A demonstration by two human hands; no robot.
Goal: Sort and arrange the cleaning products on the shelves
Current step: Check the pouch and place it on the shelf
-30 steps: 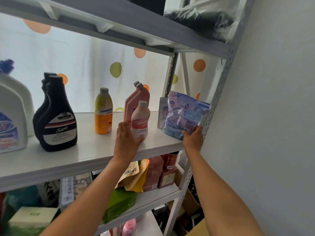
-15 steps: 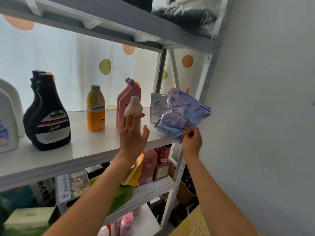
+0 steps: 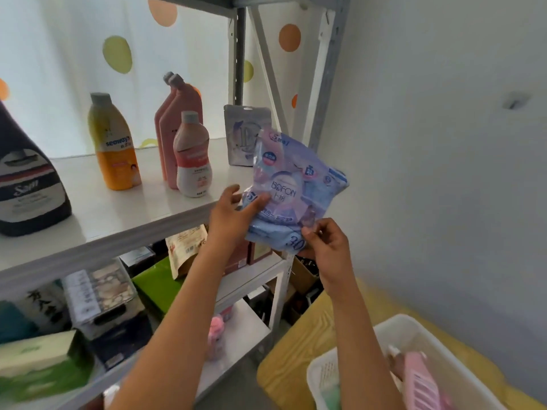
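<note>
Between both hands, blue pouch (image 3: 293,193), left hand (image 3: 231,220) and right hand (image 3: 328,247) gripping.

Five bottles (image 3: 192,155), two pouches (image 3: 296,187), one white bin (image 3: 414,335), two hands (image 3: 233,217).

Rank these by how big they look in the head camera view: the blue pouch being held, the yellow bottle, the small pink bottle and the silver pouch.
1. Blue pouch, though it is nearest the camera.
2. Yellow bottle.
3. Small pink bottle.
4. Silver pouch, partly hidden behind the blue one, so unsure.
</note>
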